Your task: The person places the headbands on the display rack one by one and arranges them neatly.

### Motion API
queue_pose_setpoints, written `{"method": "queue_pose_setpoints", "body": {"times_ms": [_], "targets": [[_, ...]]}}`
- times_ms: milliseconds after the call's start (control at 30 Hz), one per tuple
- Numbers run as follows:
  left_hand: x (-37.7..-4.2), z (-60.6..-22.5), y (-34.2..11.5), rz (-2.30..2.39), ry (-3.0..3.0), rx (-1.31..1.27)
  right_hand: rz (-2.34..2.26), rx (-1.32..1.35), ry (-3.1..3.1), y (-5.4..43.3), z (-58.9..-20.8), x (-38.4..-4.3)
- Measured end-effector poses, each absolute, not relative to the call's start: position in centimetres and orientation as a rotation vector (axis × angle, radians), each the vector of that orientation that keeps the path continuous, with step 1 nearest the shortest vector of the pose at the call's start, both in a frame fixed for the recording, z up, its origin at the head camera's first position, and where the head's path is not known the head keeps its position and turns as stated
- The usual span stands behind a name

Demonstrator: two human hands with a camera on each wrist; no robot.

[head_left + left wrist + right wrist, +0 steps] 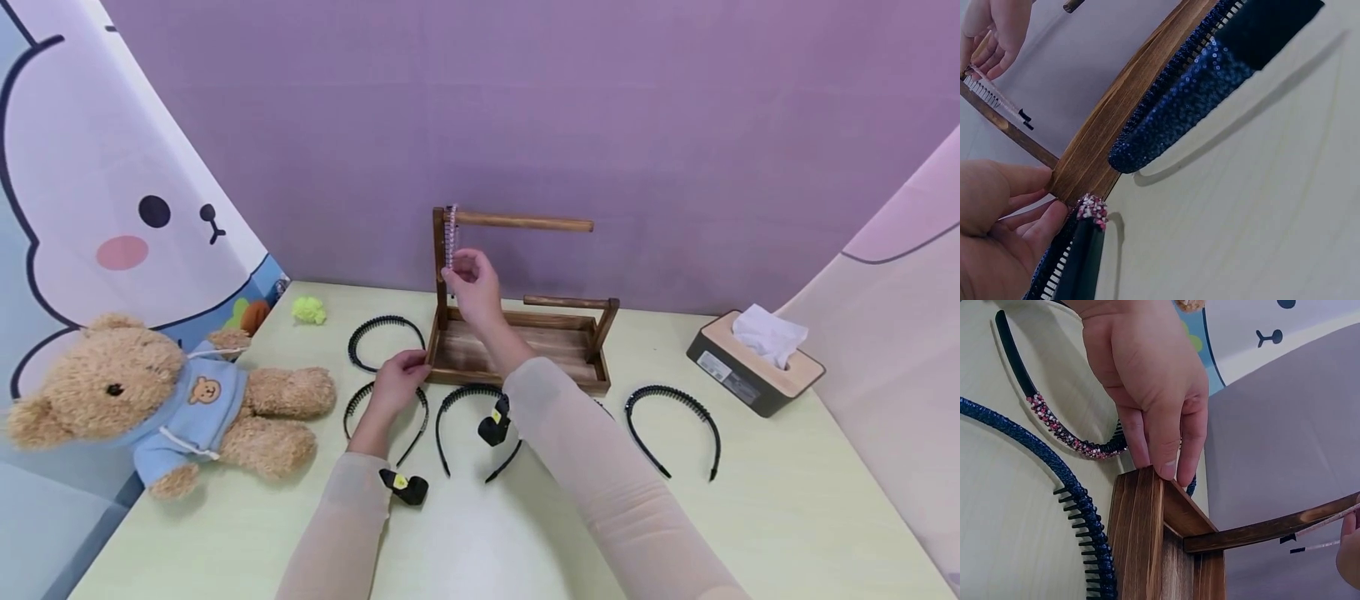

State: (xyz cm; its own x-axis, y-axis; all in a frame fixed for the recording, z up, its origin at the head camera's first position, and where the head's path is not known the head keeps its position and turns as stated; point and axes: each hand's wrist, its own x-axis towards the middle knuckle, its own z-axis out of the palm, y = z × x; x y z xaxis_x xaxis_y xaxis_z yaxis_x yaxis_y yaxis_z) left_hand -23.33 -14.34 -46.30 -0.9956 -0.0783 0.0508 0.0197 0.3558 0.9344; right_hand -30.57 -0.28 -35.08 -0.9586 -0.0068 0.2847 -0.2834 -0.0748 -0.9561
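My right hand [477, 287] pinches a pale pink toothed headband [450, 229], which hangs over the upper rod [525, 222] of a wooden rack, close to its tall post [440, 275]. Its two dark-tipped ends dangle below the fingers in the left wrist view. With thumb and fingers, my left hand [997, 219] grips the front left corner of the rack's tray [1085, 162]. Right by that corner lies a headband with pink and white beads [1072, 439]. A glittery dark blue headband [1191, 106] lies along the tray's front.
Another dark headband [360, 333] lies left of the rack, and one more [701, 408] to the right. A lower rod [566, 302] juts leftward from the short post. Around the table are a teddy bear [187, 400], a tissue box [738, 379] and a green fuzzy ball [308, 310].
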Motion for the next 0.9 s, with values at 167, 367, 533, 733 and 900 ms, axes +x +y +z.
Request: {"method": "queue_pose_setpoints", "body": {"times_ms": [167,367,533,733,900], "targets": [[-23.5,-46.5,-14.2,-1.734,-2.512,0.056,2.159,0.330,-1.993,-0.2,-35.2,-30.7],[-23.6,-46.7,-14.2,-1.739,-2.510,0.062,2.168,0.326,-2.019,0.5,-35.5,-30.8],[-23.5,-46.7,-14.3,-1.741,-2.514,0.059,2.141,0.364,-2.050,1.3,-35.6,-30.7],[-23.5,-46.5,-14.3,-1.728,-2.522,0.048,2.121,0.398,-2.051,3.5,-35.3,-30.4],[-23.5,-46.3,-14.5,-1.704,-2.543,0.047,2.068,0.382,-2.133,7.1,-34.8,-29.4]]}}
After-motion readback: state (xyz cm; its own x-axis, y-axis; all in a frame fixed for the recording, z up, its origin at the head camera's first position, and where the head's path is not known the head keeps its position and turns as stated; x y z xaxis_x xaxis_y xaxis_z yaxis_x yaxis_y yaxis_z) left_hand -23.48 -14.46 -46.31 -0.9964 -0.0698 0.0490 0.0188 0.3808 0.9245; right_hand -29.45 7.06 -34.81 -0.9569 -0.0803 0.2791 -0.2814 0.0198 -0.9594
